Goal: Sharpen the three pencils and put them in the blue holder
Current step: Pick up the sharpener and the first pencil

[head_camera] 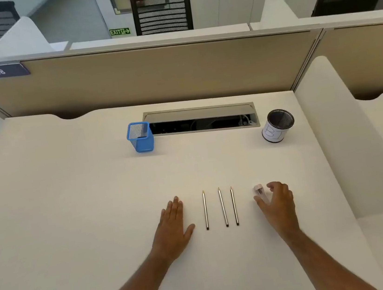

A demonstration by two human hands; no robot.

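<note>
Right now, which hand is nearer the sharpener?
Right. The right hand is curled around the sharpener, fingers at it. The left hand lies flat beyond the three pencils, on their far side.

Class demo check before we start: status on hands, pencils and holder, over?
Left hand flat on desk, right hand closing on sharpener. Three pencils untouched. Blue holder empty, path clear.

Right hand (276,203) grips sharpener (260,191); left hand (173,225) flat beside three pencils (222,207).
</note>
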